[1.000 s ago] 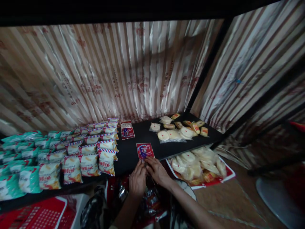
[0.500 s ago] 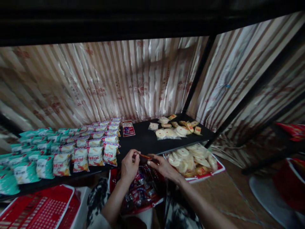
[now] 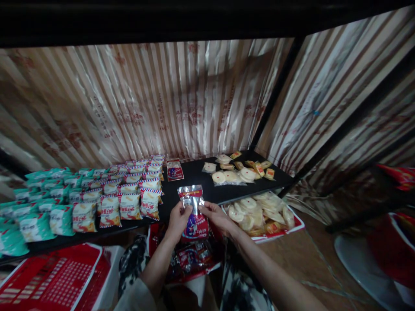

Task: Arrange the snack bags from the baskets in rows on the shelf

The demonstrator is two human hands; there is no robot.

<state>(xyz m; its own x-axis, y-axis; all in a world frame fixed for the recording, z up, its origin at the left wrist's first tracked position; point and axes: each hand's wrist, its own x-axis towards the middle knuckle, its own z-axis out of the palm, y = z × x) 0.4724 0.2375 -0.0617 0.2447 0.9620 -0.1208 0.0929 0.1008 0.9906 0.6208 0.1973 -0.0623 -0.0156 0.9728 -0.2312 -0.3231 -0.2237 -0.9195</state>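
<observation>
Between my two hands is a red, purple and silver snack packet [image 3: 197, 224], its printed face toward me. My left hand [image 3: 177, 221] pinches its left edge, thumb on the front. On the opposite edge my right hand [image 3: 218, 216] is closed the same way. Below it, a red basket [image 3: 152, 242] holds several similar packets [image 3: 189, 259]. One matching packet [image 3: 175, 169] lies flat on the black shelf [image 3: 194, 172], beside rows of white and orange snack bags [image 3: 129, 206].
Teal bags [image 3: 35, 225] fill the shelf's left end. Clear-wrapped round white items [image 3: 231, 176] and small yellow packets [image 3: 259, 169] lie on its right. A second basket [image 3: 300, 225] of such goods stands below. An upturned red basket [image 3: 55, 276] is at lower left.
The packet has turned from edge-on to upright, so its front now shows. Both hands still grip it. The view has shifted slightly.
</observation>
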